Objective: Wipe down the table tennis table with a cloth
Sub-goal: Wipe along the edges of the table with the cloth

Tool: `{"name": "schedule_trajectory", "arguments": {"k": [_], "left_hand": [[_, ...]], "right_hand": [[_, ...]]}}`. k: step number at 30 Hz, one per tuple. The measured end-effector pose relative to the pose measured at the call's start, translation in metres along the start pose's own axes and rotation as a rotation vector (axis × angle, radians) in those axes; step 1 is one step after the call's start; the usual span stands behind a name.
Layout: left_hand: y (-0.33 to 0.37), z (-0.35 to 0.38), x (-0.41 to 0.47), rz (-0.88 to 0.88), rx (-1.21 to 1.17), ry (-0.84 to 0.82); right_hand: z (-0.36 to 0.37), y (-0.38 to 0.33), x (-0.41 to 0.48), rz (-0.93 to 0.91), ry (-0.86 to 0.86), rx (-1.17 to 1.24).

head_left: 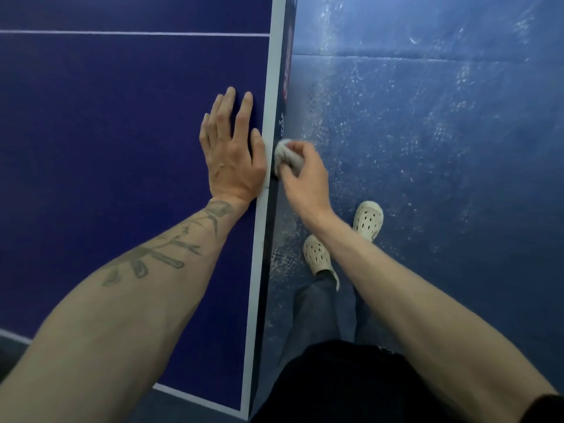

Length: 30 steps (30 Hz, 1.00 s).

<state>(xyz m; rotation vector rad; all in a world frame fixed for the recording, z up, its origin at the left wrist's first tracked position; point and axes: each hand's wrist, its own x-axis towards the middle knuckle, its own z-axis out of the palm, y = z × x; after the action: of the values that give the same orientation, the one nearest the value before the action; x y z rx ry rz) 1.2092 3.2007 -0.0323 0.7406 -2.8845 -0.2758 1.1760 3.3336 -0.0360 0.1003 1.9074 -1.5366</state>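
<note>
The surface point(122, 178) ran lengthwise away from me; its long side edge climbed from the bottom of the view to the top, leaning a little to the right; a white border line point(256, 270) followed that edge, and a thinner white line point(134, 33) crossed the dark blue top far ahead. My left grip point(232, 157) lay flat on the top just inside the border, fingers straight and pointing away from me, thumb along the white line, holding nothing. My right grip point(308, 178) was off the edge, fingers curled round a pale cloth point(288, 154) and pressing it against the side rim point(272, 215) of the surface, just beside my left thumb; the cloth was wadded, so I could not tell its long axis, and much of it was hidden within my fingers. Farther along the rim sat a red label point(287, 80) and, nearer, some pale script point(282, 122); both were skewed and blurred, and I could not read either. Below lay a scuffed blue floor point(442, 148), my cream clogs point(317, 254) and dark trousers point(317, 306); the rim under my right wrist was lost in shadow.
</note>
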Motion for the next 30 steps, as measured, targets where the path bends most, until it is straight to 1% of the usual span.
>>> {"name": "schedule_trajectory", "arguments": {"k": [2,4,8,11,13,18,20,22,26,28,30], "left_hand": [[-0.002,0.0,0.001,0.005,-0.006,-0.01],[-0.002,0.0,0.0,0.003,0.0,-0.019],[-0.002,-0.002,0.0,-0.005,0.005,-0.039],[-0.002,-0.004,0.0,-0.002,0.012,-0.051],[-0.001,-0.005,0.001,-0.006,0.014,-0.063],[-0.001,-0.007,0.002,-0.01,0.022,-0.087],[0.0,-0.007,0.001,-0.019,0.024,-0.098],[0.003,-0.011,0.002,-0.038,0.01,-0.104],[0.0,-0.018,0.024,-0.024,-0.014,-0.1],[-0.003,-0.02,0.047,-0.022,-0.008,-0.088],[-0.003,-0.017,0.084,-0.031,-0.019,-0.076]], "right_hand": [[-0.002,-0.018,0.034,-0.026,0.046,-0.006],[-0.002,-0.026,0.046,-0.034,0.052,-0.009],[-0.003,-0.004,0.008,0.038,-0.033,-0.055],[-0.006,0.004,-0.02,0.052,-0.082,-0.088],[-0.008,-0.007,-0.005,0.058,-0.067,-0.078],[-0.01,-0.057,0.081,-0.004,0.052,-0.044],[-0.009,-0.065,0.089,-0.014,0.059,-0.069],[-0.011,-0.06,0.079,0.008,0.021,-0.124],[-0.02,-0.054,0.049,0.005,-0.107,-0.298],[-0.02,-0.065,0.063,0.03,-0.098,-0.3],[-0.017,-0.085,0.098,0.048,-0.034,-0.242]]}}
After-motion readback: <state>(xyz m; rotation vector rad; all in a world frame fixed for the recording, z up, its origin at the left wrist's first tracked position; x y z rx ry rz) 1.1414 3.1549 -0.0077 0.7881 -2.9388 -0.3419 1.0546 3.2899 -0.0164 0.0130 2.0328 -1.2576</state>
